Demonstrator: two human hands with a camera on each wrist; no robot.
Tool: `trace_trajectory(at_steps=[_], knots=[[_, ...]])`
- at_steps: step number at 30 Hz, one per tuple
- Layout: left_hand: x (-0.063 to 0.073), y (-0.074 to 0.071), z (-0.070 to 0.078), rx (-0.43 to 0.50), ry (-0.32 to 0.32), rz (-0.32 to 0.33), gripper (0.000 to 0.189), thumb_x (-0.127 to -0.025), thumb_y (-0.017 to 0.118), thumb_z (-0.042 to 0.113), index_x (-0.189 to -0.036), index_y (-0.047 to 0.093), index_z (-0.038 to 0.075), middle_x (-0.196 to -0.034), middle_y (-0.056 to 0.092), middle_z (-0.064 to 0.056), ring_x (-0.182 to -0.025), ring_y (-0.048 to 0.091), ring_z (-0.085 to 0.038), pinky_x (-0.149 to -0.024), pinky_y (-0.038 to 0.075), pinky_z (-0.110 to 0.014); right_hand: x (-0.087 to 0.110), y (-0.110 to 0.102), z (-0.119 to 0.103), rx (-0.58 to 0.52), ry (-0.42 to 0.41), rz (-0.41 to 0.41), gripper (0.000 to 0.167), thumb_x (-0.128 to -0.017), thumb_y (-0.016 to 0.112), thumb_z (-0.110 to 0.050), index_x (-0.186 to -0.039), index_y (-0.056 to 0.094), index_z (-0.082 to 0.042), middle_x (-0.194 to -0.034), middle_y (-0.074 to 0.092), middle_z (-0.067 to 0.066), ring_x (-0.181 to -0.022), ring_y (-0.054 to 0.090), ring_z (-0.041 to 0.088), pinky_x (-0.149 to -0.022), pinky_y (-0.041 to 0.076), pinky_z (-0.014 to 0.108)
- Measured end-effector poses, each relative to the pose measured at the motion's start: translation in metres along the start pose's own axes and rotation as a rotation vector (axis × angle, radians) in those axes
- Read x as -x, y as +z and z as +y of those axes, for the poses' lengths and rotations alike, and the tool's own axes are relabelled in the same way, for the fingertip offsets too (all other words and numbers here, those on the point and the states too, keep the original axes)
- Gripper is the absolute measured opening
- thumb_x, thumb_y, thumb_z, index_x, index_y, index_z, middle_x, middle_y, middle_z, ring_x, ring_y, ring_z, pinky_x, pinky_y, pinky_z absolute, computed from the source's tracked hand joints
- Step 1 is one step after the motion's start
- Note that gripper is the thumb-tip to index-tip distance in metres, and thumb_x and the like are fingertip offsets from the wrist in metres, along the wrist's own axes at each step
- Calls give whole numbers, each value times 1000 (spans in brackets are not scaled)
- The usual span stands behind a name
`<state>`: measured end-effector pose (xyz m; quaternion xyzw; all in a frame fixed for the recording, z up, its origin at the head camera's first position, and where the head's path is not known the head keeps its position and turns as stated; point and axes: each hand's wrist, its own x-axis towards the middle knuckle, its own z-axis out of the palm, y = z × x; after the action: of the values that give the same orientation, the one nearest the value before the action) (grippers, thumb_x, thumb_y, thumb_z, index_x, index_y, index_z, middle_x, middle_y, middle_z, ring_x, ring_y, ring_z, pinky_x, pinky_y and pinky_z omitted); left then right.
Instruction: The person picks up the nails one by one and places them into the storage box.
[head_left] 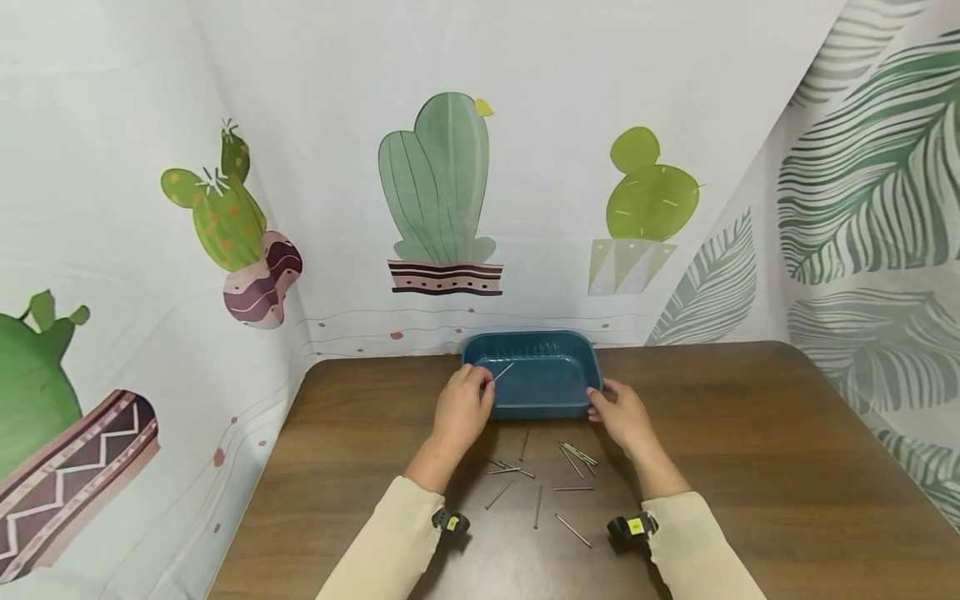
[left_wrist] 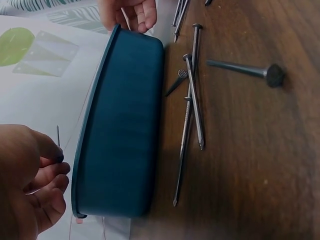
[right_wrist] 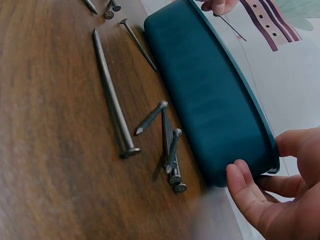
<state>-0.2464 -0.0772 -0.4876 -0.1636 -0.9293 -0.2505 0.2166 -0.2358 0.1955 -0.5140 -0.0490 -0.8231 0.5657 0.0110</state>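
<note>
Between thumb and fingertips, my left hand (head_left: 465, 404) pinches a thin nail (head_left: 506, 371) over the left end of a teal plastic tray (head_left: 543, 383). In the right wrist view this nail (right_wrist: 232, 29) slants out past the tray's rim. My right hand (head_left: 622, 417) holds the tray by its front right corner; the right wrist view has the thumb against the outer wall and fingers at the rim. The tray's inside floor shows bare in the head view. Several loose nails lie on the table before it, among them a long nail (head_left: 573, 531) nearest me.
The brown wooden table (head_left: 360, 467) has its back edge against a hanging cloth (head_left: 547, 192) printed with cacti and leaves. A small pile of nails (head_left: 577, 457) lies front right of the tray, and crossed nails (head_left: 512, 469) lie front left. Each wrist wears a black camera.
</note>
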Motion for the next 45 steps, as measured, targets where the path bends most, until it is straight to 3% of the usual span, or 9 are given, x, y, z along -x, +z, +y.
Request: trace_trajectory(at_steps=[11, 20, 35, 45], knots=[[-5, 1, 3, 6, 1, 27, 7, -96, 68, 16, -94, 70, 9, -88, 63, -3, -82, 60, -19, -69, 55, -33, 0, 0, 0, 8, -10, 2, 48, -103, 55, -13, -140, 46, 17, -115, 64, 36, -86, 73, 33, -72, 62, 29], [-5, 1, 3, 31, -39, 3, 23, -98, 67, 24, -114, 71, 7, -105, 69, -8, -101, 67, -25, -86, 57, -39, 1, 0, 0, 18, -2, 1, 49, -103, 55, -14, -141, 45, 16, -116, 63, 36, -86, 74, 32, -74, 62, 31], [-4, -2, 2, 32, -19, 6, 22, -98, 66, 21, -115, 71, 9, -106, 68, -7, -101, 65, -25, -86, 58, -39, -1, 1, 2, -7, -1, 2, 49, -103, 55, -13, -140, 46, 17, -118, 63, 38, -84, 73, 29, -74, 62, 30], [0, -7, 2, 62, -21, -25, 22, -98, 66, 22, -116, 71, 9, -109, 68, -6, -108, 65, -25, -93, 56, -41, -1, 0, 1, 0, -3, 0, 48, -103, 54, -13, -140, 46, 17, -118, 63, 37, -85, 72, 30, -73, 62, 30]])
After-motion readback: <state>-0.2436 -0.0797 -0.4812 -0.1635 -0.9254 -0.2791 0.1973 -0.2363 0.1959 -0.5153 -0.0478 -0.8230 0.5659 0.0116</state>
